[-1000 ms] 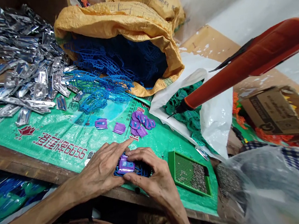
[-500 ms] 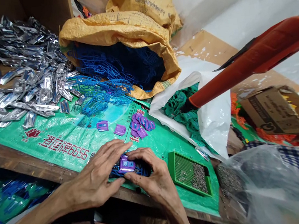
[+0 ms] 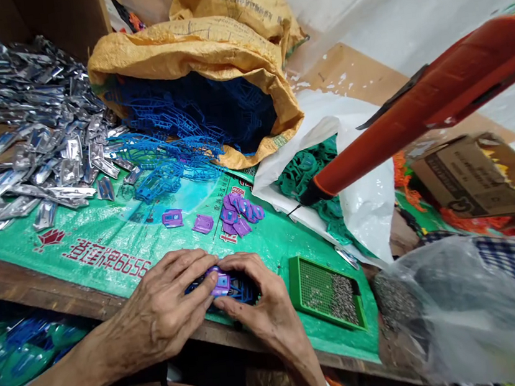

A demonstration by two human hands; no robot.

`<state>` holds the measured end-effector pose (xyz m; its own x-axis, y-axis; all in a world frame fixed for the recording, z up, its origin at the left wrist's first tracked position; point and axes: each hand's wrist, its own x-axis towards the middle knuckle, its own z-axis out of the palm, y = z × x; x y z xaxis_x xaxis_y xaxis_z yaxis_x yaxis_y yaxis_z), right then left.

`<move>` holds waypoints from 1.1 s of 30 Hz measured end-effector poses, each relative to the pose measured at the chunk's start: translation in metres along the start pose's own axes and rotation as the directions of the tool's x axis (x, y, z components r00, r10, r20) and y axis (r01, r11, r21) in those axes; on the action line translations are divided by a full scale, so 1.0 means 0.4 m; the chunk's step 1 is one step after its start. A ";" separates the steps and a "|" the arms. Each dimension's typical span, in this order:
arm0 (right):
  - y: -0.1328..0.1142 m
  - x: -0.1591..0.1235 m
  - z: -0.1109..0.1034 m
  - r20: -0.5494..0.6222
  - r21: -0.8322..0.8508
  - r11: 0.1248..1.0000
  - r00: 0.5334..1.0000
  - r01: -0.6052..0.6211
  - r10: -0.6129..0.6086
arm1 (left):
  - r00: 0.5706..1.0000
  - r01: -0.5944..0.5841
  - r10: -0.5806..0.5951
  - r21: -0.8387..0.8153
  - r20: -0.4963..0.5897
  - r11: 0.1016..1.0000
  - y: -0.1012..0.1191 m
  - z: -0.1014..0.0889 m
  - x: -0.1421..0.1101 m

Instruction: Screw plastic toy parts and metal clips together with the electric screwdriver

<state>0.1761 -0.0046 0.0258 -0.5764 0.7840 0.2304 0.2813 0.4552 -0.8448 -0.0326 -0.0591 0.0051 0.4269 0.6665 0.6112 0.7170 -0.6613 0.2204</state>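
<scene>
A purple plastic plate point(image 3: 221, 281) sits on a blue openwork plastic frame point(image 3: 242, 289) at the table's near edge. My left hand point(image 3: 170, 304) is closed over the left end of this assembly, its fingertips pressing on the purple plate. From the right, my right hand point(image 3: 266, 295) grips the frame, thumb in front and fingers curled behind. Both hands hide much of the frame. Beyond them lie a small heap of purple plates point(image 3: 240, 212) and two loose ones, a left plate point(image 3: 173, 218) and a right plate point(image 3: 203, 223).
An orange-red power screwdriver point(image 3: 407, 115) slants in from the right over a white bag point(image 3: 371, 204) of green parts. A green tray point(image 3: 295, 285) holds small screws. Behind stand a yellow sack point(image 3: 164, 45) spilling blue frames and a pile of silver pieces point(image 3: 43, 131).
My left hand's fingers have come down from beside the assembly onto the purple plate. My right hand keeps its grip. The whole view has shifted slightly.
</scene>
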 end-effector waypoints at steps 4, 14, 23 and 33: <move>0.014 -0.038 -0.012 -0.073 -0.059 0.998 0.997 0.002 -0.006 | 1.000 -0.001 0.001 -0.037 -0.006 0.999 0.000 0.007 0.017; 0.053 -0.080 0.008 -0.171 0.074 0.989 0.975 -0.128 0.139 | 0.999 0.008 -0.007 -0.040 0.048 0.999 0.002 0.002 0.051; 0.056 -0.081 0.023 -0.172 0.148 0.982 0.975 -0.115 0.140 | 0.984 0.045 -0.077 0.195 0.159 0.980 0.014 0.074 0.065; 0.068 -0.088 0.031 -0.116 0.080 0.991 0.987 -0.103 0.112 | 0.997 -0.049 0.036 0.206 0.065 0.977 -0.010 0.108 0.026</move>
<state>0.1946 -0.0252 -0.0113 -0.4481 0.8739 0.1886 0.2768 0.3362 -0.9002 -0.0074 -0.0347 -0.0223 0.4872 0.6630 0.5684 0.7936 -0.6078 0.0288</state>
